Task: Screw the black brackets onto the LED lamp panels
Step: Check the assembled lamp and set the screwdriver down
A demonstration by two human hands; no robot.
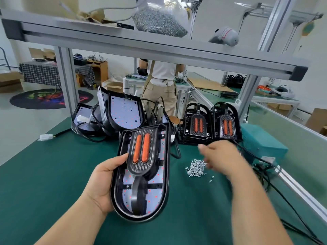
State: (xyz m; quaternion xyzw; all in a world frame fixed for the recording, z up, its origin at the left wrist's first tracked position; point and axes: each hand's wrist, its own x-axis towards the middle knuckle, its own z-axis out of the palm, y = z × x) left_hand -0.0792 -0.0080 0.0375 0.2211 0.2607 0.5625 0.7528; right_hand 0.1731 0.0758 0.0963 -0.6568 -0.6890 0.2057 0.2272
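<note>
In the head view, a clear plastic bag [159, 20] sits on the upper shelf [106, 38], packed full of small metal screws. Below it, on the green table [53, 174], a loose pile of screws [195, 167] lies in no container, with a few strays just beside it. A teal box [261, 140] stands at the table's right edge; we cannot see into it.

Our right hand [221, 156] is smeared by motion blur above the pile, knuckles up, the forearm coming in from the lower right. We cannot tell whether its fingers are apart or pinching anything. At the back left, bare panels [123, 112] lean on one another, partly hiding each other among black cables. At the back right, two stacks of lamps [196, 124] with orange inserts stand side by side.

Our left hand [104, 183] clamps the left rim of the LED lamp panel [155, 190], thumb over the edge and fingers beneath. The panel is open side up and tilted, rounded end toward us, over the middle of the table. The black bracket [137, 197] sits inside it, running along its length.
</note>
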